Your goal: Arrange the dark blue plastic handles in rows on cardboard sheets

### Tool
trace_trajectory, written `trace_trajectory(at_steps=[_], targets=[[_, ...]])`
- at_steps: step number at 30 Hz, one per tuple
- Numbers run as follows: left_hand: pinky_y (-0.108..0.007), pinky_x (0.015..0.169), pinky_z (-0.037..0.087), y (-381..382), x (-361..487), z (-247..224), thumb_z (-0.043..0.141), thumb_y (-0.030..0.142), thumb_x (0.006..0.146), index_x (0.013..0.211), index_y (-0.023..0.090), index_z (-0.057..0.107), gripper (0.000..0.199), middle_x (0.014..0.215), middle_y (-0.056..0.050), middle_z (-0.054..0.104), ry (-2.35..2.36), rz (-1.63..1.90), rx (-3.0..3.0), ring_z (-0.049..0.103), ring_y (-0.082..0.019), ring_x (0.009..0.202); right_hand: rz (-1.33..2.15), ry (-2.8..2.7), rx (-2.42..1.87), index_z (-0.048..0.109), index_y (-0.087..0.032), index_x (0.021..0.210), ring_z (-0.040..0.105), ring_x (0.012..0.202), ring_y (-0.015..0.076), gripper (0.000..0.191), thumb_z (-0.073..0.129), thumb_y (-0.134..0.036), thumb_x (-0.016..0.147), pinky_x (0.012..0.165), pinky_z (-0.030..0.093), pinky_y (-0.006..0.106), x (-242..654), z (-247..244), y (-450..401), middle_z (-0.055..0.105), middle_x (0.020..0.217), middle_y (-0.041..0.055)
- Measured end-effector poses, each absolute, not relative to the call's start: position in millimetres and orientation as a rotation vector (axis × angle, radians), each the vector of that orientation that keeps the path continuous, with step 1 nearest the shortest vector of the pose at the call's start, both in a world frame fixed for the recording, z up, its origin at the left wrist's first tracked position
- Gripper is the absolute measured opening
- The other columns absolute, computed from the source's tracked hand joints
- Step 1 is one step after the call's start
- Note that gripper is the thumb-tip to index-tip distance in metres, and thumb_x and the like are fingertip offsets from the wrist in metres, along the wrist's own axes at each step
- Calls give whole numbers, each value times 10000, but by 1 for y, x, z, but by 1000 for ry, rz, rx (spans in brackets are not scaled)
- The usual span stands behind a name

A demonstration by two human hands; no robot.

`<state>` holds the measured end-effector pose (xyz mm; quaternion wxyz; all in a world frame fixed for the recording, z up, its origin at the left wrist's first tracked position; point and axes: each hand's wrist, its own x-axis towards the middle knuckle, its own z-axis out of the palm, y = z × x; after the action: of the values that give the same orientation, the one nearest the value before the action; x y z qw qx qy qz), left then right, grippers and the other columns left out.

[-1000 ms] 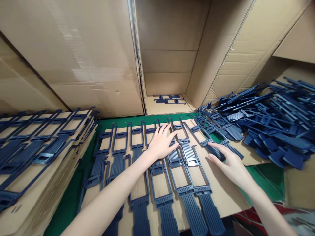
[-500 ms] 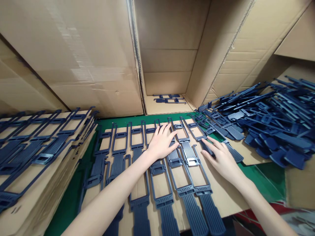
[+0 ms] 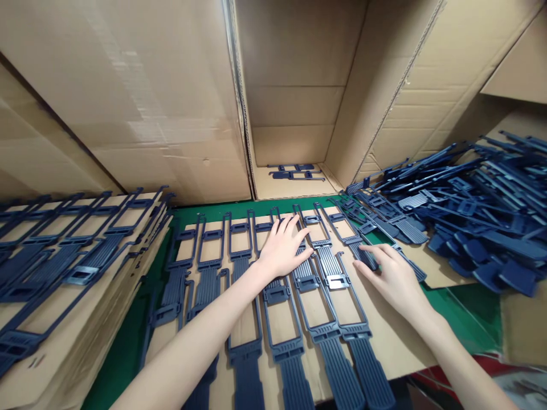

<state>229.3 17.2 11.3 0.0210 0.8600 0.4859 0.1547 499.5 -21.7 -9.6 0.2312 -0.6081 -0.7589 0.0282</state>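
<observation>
Dark blue plastic frames with ribbed tongues lie in two rows on a cardboard sheet. My left hand rests flat over the middle of the rows, its fingers spread across several frames and partly hiding them. At the right end of the far row, my right hand is beside a frame's ribbed tongue. Its thumb and fingertips are apart at the tongue's edge; whether they press on it I cannot tell. A near-row frame lies just left of this hand.
A loose heap of similar blue parts stands at the right. Stacked cardboard sheets bearing more frames are at the left. An open carton at the back has a few parts on its floor. Green table surface shows around the sheet.
My right hand has drawn back slightly to the right, uncovering more of the ribbed tongue. My left hand stays in place over the frames.
</observation>
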Motion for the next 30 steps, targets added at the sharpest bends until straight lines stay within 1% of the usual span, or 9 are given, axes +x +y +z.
trace_trajectory(at_steps=[5, 10, 13, 16, 19, 22, 24, 27, 30], targets=[[-536, 1144, 148, 16, 230, 11, 425, 521, 919, 1324, 217, 483, 510, 1517, -162, 284, 1522, 452, 2680, 196, -320, 1425, 163, -2032, -1743, 590, -187, 1171, 607, 816, 205, 446, 493, -508, 878, 734, 469, 332, 498, -7, -24, 583, 1062, 78], [-539, 1144, 142, 17, 229, 11, 429, 527, 916, 1322, 223, 483, 510, 1519, -156, 283, 1513, 467, 2673, 200, -320, 1423, 161, -2013, -1758, 608, -193, 1138, 573, 667, 165, 437, 500, -517, 866, 683, 461, 331, 499, -5, -27, 581, 1007, 64], [-540, 1142, 147, 17, 229, 11, 429, 523, 917, 1315, 227, 485, 500, 1522, -152, 277, 1506, 464, 2673, 201, -320, 1422, 143, -2015, -1771, 626, -185, 1103, 552, 616, 164, 455, 497, -545, 856, 643, 454, 335, 501, -3, -21, 582, 939, 66], [-532, 1142, 155, 16, 230, 12, 424, 526, 917, 1313, 226, 486, 501, 1521, -155, 276, 1511, 450, 2683, 202, -318, 1422, 106, -2072, -1726, 627, -168, 1111, 570, 654, 186, 493, 466, -564, 864, 637, 453, 338, 499, -1, -12, 576, 932, 86], [-528, 1146, 148, 16, 230, 11, 422, 525, 918, 1311, 236, 482, 492, 1524, -134, 279, 1521, 473, 2679, 206, -309, 1422, 90, -2134, -1668, 613, -178, 1132, 579, 673, 198, 509, 452, -580, 863, 625, 453, 335, 493, 0, -9, 570, 920, 87], [-532, 1147, 139, 16, 229, 11, 435, 517, 915, 1306, 237, 488, 484, 1527, -125, 279, 1516, 484, 2664, 202, -309, 1422, 140, -2142, -1656, 604, -196, 1129, 561, 622, 174, 498, 461, -590, 859, 604, 452, 327, 490, 1, -12, 570, 920, 73], [-530, 1149, 136, 15, 229, 12, 439, 512, 915, 1301, 232, 494, 480, 1527, -125, 280, 1509, 485, 2657, 195, -311, 1424, 201, -2136, -1659, 605, -211, 1126, 559, 611, 158, 481, 465, -588, 864, 627, 461, 325, 496, 2, -14, 578, 956, 67], [-526, 1148, 143, 15, 229, 13, 429, 511, 919, 1304, 229, 491, 482, 1525, -133, 280, 1514, 473, 2663, 195, -313, 1425, 165, -2035, -1700, 623, -216, 1085, 596, 696, 176, 457, 462, -586, 870, 660, 464, 319, 517, 2, -14, 597, 986, 67], [-520, 1145, 156, 16, 230, 13, 427, 516, 918, 1309, 226, 488, 490, 1518, -143, 287, 1524, 448, 2680, 202, -318, 1422, -113, -1962, -1826, 622, -181, 1086, 606, 840, 250, 478, 446, -572, 873, 701, 460, 352, 544, -3, -12, 605, 1000, 105]])
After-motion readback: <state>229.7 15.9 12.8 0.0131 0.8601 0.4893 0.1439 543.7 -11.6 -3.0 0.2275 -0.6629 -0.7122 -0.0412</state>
